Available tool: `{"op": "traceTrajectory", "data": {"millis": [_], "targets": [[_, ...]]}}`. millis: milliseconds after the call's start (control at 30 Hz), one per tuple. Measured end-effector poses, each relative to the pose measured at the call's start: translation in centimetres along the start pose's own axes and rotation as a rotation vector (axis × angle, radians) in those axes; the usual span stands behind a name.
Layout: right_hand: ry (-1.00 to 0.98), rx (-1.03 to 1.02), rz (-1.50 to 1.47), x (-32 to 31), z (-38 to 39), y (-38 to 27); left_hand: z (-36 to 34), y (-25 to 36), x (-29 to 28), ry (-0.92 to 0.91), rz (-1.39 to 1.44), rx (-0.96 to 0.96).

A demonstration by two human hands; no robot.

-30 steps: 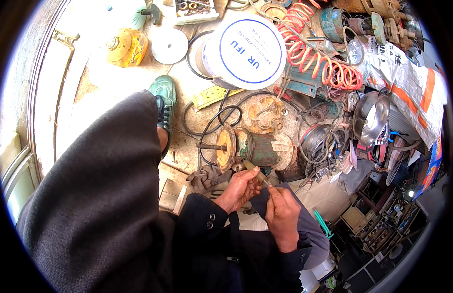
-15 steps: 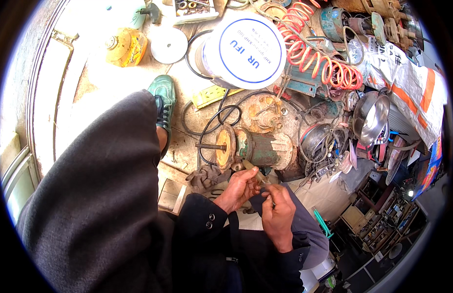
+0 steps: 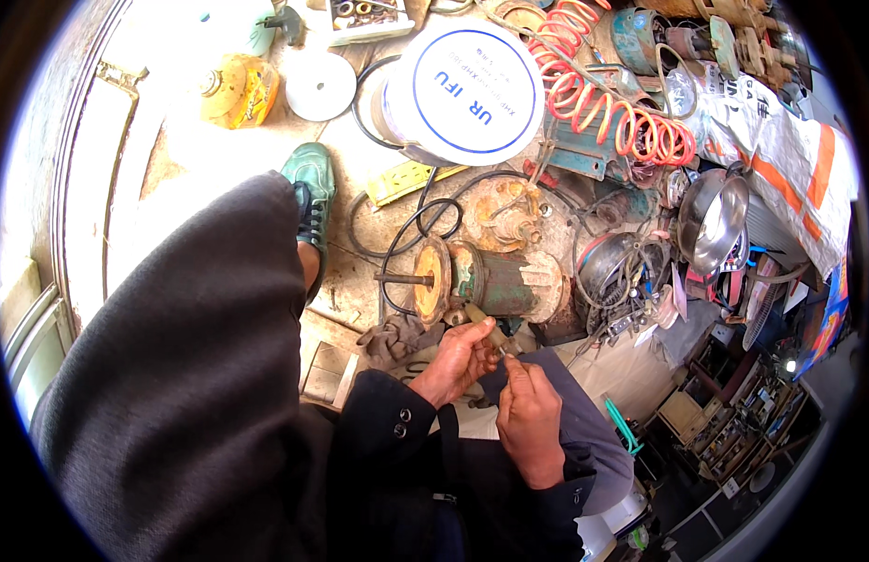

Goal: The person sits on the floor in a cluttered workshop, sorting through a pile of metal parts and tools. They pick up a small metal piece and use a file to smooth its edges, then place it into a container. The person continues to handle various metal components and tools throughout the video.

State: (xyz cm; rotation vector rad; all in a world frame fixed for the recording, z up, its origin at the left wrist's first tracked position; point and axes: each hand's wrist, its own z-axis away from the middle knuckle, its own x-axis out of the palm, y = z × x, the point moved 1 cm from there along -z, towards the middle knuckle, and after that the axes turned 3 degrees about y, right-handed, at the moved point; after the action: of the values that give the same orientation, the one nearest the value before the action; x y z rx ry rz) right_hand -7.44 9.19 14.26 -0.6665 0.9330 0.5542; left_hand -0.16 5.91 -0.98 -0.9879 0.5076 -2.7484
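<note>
Your L hand (image 3: 459,363) has its grip closed on a tan, tapered tube-like pc (image 3: 497,336); R hand (image 3: 533,421), grip narrow, is at its lower-R end, can't tell what it pinches. Long axis slants upper-L to lower-R. Just beyond: rough, rusty green cylindrical motor (image 3: 511,285) w/ metal shaft (image 3: 405,279).

Bare, black-cuffed left hand (image 3: 454,363) pinches, fingers pointing far right; bare, black-cuffed right hand (image 3: 531,412) curls, nearer right.

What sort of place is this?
Probably a small repair workshop: a worn green motor with a bare shaft, a red coiled hose and a box of metal rings crowd the floor.
</note>
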Motion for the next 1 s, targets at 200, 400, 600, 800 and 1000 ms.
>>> {"op": "traceTrajectory", "data": {"millis": [200, 400, 600, 800, 1000], "targets": [[0.087, -0.053, -0.004, 0.5, 0.0, 0.5, 0.2, 0.2, 0.2, 0.025, -0.053, -0.012], [0.137, 0.052, -0.249, 0.1, -0.6, -0.1, 0.5, 0.4, 0.5, 0.035, -0.022, 0.003], [0.120, 0.330, -0.437, 0.4, 0.2, 1.1, 0.7, 0.6, 0.8, 0.032, -0.045, 0.000], [-0.178, 0.395, -0.138, -0.7, 0.2, 1.2, 0.3, 0.4, 0.3, 0.012, -0.038, -0.003], [-0.184, 0.274, 0.106, -1.4, -0.2, 0.6, 0.5, 0.5, 0.6, 0.077, -0.114, -0.020]]}}
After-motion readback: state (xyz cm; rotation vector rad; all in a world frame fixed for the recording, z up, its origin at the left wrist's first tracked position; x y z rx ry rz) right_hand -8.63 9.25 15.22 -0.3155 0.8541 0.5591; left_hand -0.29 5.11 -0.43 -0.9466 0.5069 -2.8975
